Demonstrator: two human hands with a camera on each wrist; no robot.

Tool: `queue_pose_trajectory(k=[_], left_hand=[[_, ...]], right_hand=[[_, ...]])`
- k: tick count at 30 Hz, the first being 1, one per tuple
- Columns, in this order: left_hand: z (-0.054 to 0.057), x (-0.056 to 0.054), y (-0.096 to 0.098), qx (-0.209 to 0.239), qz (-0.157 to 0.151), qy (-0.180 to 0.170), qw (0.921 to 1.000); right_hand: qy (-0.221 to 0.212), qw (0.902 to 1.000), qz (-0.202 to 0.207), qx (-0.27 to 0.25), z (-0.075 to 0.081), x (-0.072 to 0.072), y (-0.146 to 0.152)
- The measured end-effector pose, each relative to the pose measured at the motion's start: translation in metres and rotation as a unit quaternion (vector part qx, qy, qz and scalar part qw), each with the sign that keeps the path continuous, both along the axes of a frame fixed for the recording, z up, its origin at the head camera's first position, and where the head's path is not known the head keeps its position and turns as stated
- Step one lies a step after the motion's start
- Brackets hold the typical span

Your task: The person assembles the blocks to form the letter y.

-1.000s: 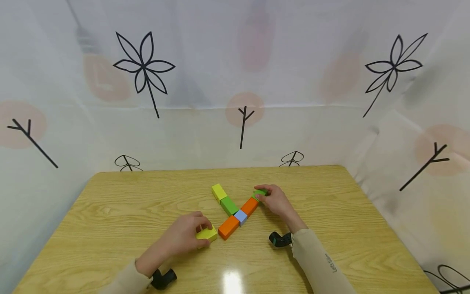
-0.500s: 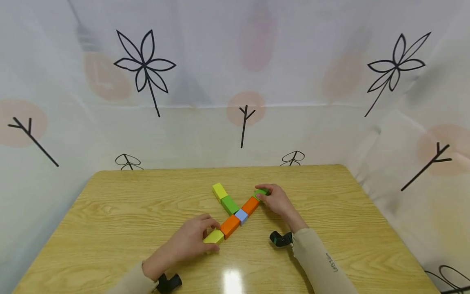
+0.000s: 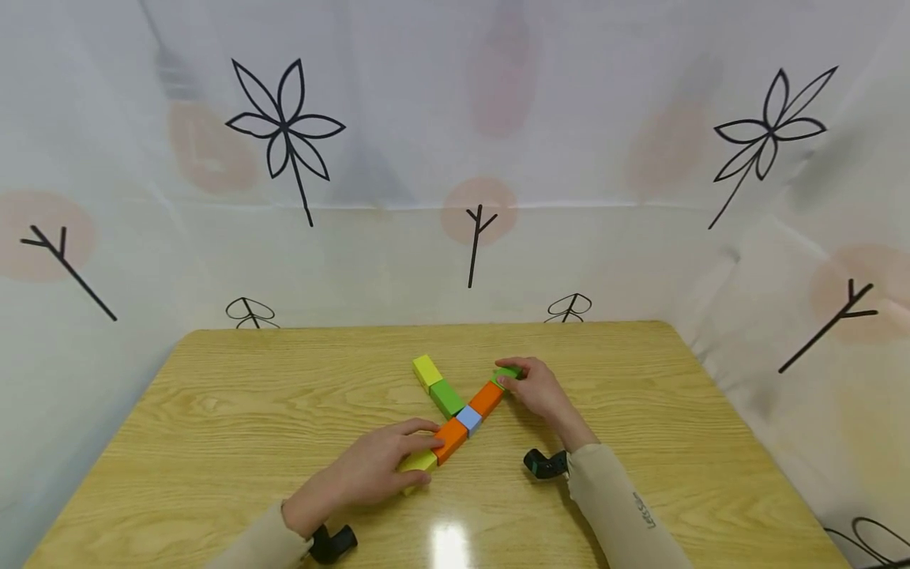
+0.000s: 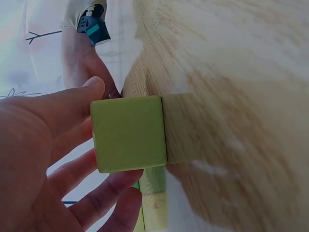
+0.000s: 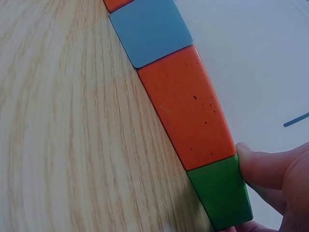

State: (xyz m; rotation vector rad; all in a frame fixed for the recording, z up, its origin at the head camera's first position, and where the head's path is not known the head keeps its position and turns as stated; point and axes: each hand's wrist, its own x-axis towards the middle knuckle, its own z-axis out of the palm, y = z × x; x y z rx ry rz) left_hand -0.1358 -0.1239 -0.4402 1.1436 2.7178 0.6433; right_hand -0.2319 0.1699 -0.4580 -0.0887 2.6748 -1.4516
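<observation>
Wooden blocks form a slanting row with a side branch on the table. My left hand grips the yellow block at the near end, thumb on one side and fingers on the other, with fingertips reaching the near orange block. Beyond it come a small blue block and a second orange block. At the far end my right hand pinches a green block flush against that orange one. Another green block branches off beside the blue one, followed by a yellow block.
The wood-grain table reaches a white patterned cloth at the back and sides. Black wrist cameras, the left and the right, sit low near the tabletop.
My left hand has slid the near yellow block rightward until it meets the near orange block, and its fingers have stretched forward over that joint. My right hand stays on the green block.
</observation>
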Motion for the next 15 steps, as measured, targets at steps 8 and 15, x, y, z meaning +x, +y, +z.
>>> queue_pose_trajectory(k=[8, 15], left_hand=[[-0.0003, 0.0002, 0.003, 0.001, 0.008, 0.002, 1.0], [-0.0009, -0.0019, 0.0028, 0.008, 0.016, -0.019, 0.9997]], right_hand=[[-0.001, 1.0, 0.0, 0.004, 0.001, 0.0028, 0.0022], [-0.011, 0.9999, -0.011, -0.005, 0.0032, 0.0058, 0.0063]])
